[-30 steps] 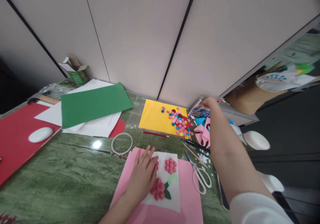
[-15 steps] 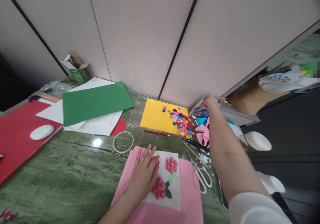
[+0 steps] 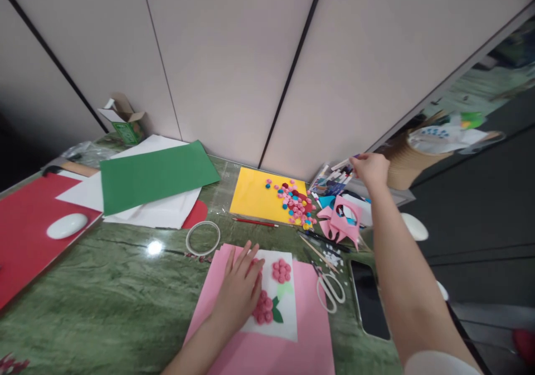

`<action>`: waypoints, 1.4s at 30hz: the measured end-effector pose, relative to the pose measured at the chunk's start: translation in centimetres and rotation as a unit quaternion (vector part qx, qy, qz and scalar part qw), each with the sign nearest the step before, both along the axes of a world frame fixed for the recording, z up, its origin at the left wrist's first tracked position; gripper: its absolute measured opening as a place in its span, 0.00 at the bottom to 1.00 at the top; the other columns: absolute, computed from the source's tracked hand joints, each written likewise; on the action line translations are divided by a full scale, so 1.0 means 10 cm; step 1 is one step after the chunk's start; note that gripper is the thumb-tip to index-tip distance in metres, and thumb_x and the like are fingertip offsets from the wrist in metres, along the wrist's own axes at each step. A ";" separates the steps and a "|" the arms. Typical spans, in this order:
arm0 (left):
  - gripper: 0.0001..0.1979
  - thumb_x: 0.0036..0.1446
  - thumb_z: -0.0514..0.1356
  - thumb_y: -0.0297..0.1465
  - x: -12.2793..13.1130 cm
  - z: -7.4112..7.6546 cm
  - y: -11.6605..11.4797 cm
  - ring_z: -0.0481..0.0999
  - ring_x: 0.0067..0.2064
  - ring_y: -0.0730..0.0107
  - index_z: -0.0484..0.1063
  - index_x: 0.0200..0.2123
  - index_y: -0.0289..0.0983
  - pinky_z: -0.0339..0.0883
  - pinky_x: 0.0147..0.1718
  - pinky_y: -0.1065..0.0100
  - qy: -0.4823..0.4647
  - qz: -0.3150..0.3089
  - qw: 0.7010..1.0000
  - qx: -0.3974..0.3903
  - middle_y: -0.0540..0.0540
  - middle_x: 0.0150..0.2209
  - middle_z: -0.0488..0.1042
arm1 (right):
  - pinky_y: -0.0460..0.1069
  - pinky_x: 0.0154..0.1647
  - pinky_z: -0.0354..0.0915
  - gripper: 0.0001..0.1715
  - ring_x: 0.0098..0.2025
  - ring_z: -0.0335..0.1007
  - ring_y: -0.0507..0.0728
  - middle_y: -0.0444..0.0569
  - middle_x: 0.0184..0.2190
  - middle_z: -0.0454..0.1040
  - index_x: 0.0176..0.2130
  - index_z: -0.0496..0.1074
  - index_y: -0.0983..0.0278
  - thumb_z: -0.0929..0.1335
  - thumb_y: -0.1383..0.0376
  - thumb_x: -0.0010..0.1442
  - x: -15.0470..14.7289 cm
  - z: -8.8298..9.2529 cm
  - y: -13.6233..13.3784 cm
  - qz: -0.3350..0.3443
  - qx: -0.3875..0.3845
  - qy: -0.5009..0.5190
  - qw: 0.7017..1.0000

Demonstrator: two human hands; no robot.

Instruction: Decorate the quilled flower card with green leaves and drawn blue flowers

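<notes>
My left hand (image 3: 237,288) lies flat with fingers spread on a white sheet (image 3: 284,327), partly covering its pink rolled-paper flowers. One flower (image 3: 281,271) shows at the upper right, another (image 3: 264,309) lower, beside dark green leaves (image 3: 277,313). Pink paper (image 3: 311,344) lies underneath. At the back right, my right hand (image 3: 373,171) is closed in a pinch on what looks like a slim marker (image 3: 354,158) with a purple end, mostly hidden by the fingers. Just left of it stands a box of markers (image 3: 320,183) with several white-barrelled pens showing.
White-handled scissors (image 3: 330,292) and a phone (image 3: 369,300) lie right of the pink paper. Small paper rolls (image 3: 297,203) cover part of a yellow sheet (image 3: 248,191). A tape roll (image 3: 203,238), red pencil (image 3: 256,222), pink offcuts (image 3: 348,219) and green paper (image 3: 156,177) are around.
My right hand has drawn back rightward from the marker box, which now shows its pens. My left hand stays on the white sheet. The view has shifted slightly.
</notes>
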State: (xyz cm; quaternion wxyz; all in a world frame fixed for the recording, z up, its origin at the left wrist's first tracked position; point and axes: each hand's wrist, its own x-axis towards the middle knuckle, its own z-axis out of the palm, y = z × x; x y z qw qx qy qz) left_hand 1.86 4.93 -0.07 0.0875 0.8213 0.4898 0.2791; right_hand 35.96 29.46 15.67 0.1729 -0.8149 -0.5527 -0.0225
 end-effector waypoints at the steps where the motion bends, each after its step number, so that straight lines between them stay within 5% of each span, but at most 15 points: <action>1: 0.16 0.56 0.49 0.22 0.00 0.01 -0.01 0.55 0.62 0.56 0.67 0.47 0.38 0.51 0.57 0.45 -0.018 -0.003 1.000 0.007 0.41 0.56 0.64 | 0.47 0.29 0.64 0.20 0.25 0.70 0.55 0.53 0.23 0.73 0.38 0.74 0.69 0.63 0.56 0.57 -0.04 0.06 -0.19 0.006 0.045 0.003 0.999; 6: 0.07 0.58 0.53 0.28 -0.01 0.12 -0.08 0.69 0.47 0.63 0.65 0.27 0.37 0.62 0.49 0.55 -0.212 -0.010 0.976 -0.048 0.45 0.34 0.71 | 0.43 0.13 0.52 0.22 0.11 0.53 0.47 0.40 0.12 0.62 0.39 0.73 0.65 0.67 0.51 0.52 -0.44 0.11 -1.39 0.159 0.065 0.203 0.964; 10: 0.09 0.59 0.53 0.36 -0.02 0.41 -0.23 0.69 0.44 0.64 0.65 0.39 0.37 0.64 0.42 0.61 -0.367 -0.017 0.899 -0.236 0.43 0.40 0.69 | 0.42 0.11 0.47 0.16 0.10 0.50 0.44 0.37 0.11 0.60 0.36 0.73 0.65 0.70 0.56 0.51 -0.87 -0.08 -2.24 0.305 -0.059 0.337 0.889; 13: 0.17 0.58 0.54 0.39 -0.01 0.64 -0.37 0.69 0.43 0.66 0.63 0.49 0.39 0.64 0.36 0.67 -0.389 -0.124 0.818 -0.405 0.44 0.43 0.68 | 0.41 0.13 0.49 0.10 0.12 0.52 0.44 0.37 0.11 0.59 0.33 0.74 0.66 0.70 0.61 0.51 -1.11 -0.27 -2.59 0.395 -0.111 0.343 0.845; 17: 0.14 0.59 0.52 0.40 0.01 0.72 -0.55 0.65 0.27 0.76 0.68 0.35 0.35 0.59 0.28 0.72 -0.353 -0.191 0.791 -0.462 0.52 0.25 0.65 | 0.40 0.15 0.52 0.15 0.13 0.55 0.44 0.37 0.13 0.63 0.39 0.74 0.63 0.71 0.62 0.50 -1.25 -0.51 -2.79 0.398 -0.155 0.413 0.804; 19: 0.16 0.60 0.51 0.41 0.01 0.67 -0.61 0.61 0.24 0.78 0.67 0.31 0.34 0.56 0.24 0.73 -0.401 -0.145 0.784 -0.450 0.54 0.21 0.61 | 0.40 0.12 0.51 0.31 0.12 0.55 0.45 0.37 0.15 0.65 0.52 0.67 0.60 0.72 0.58 0.48 -1.26 -0.65 -2.86 0.372 -0.202 0.510 0.748; 22: 0.17 0.60 0.50 0.42 0.01 0.59 -0.63 0.62 0.21 0.78 0.66 0.31 0.34 0.57 0.23 0.73 -0.518 -0.074 0.734 -0.434 0.54 0.18 0.62 | 0.40 0.09 0.45 0.48 0.07 0.45 0.44 0.35 0.10 0.62 0.62 0.51 0.61 0.65 0.42 0.50 -1.26 -0.90 -2.98 0.363 -0.222 0.678 0.599; 26: 0.16 0.59 0.52 0.41 0.03 0.57 -0.61 0.74 0.33 0.69 0.68 0.32 0.34 0.66 0.36 0.66 -0.637 -0.066 0.619 -0.454 0.43 0.34 0.75 | 0.40 0.07 0.44 0.51 0.03 0.37 0.46 0.33 0.06 0.57 0.65 0.37 0.59 0.45 0.34 0.52 -1.37 -1.16 -3.11 0.344 -0.215 0.808 0.428; 29: 0.16 0.61 0.50 0.39 0.08 0.61 -0.61 0.72 0.50 0.61 0.70 0.36 0.33 0.59 0.52 0.59 -0.679 -0.114 0.512 -0.513 0.38 0.49 0.71 | 0.41 0.06 0.45 0.52 0.02 0.37 0.48 0.34 0.05 0.59 0.64 0.25 0.59 0.38 0.35 0.50 -1.48 -1.25 -3.16 0.353 -0.227 0.828 0.371; 31: 0.17 0.63 0.48 0.38 0.12 0.62 -0.64 0.67 0.55 0.60 0.70 0.40 0.33 0.54 0.57 0.57 -0.696 -0.141 0.451 -0.541 0.37 0.53 0.68 | 0.41 0.07 0.46 0.53 0.02 0.39 0.48 0.34 0.05 0.59 0.64 0.23 0.60 0.38 0.34 0.49 -1.52 -1.29 -3.16 0.354 -0.227 0.826 0.375; 34: 0.17 0.64 0.46 0.37 0.17 0.58 -0.67 0.63 0.58 0.60 0.70 0.42 0.33 0.49 0.60 0.55 -0.716 -0.144 0.401 -0.553 0.38 0.55 0.66 | 0.41 0.08 0.48 0.52 0.04 0.44 0.48 0.37 0.09 0.64 0.64 0.28 0.60 0.40 0.35 0.50 -1.51 -1.34 -3.15 0.346 -0.227 0.790 0.452; 39: 0.15 0.63 0.47 0.36 0.24 0.43 -0.68 0.67 0.56 0.62 0.70 0.37 0.34 0.49 0.60 0.57 -0.734 -0.100 0.369 -0.562 0.38 0.51 0.71 | 0.42 0.11 0.45 0.50 0.11 0.56 0.48 0.44 0.17 0.70 0.64 0.44 0.62 0.49 0.36 0.54 -1.42 -1.41 -3.15 0.387 -0.183 0.604 0.672; 42: 0.16 0.63 0.47 0.37 0.24 0.36 -0.66 0.70 0.53 0.63 0.69 0.32 0.33 0.54 0.57 0.60 -0.725 -0.099 0.365 -0.575 0.37 0.48 0.73 | 0.44 0.16 0.53 0.35 0.15 0.57 0.49 0.42 0.16 0.68 0.60 0.57 0.61 0.52 0.46 0.62 -1.35 -1.42 -3.14 0.347 -0.066 0.457 0.816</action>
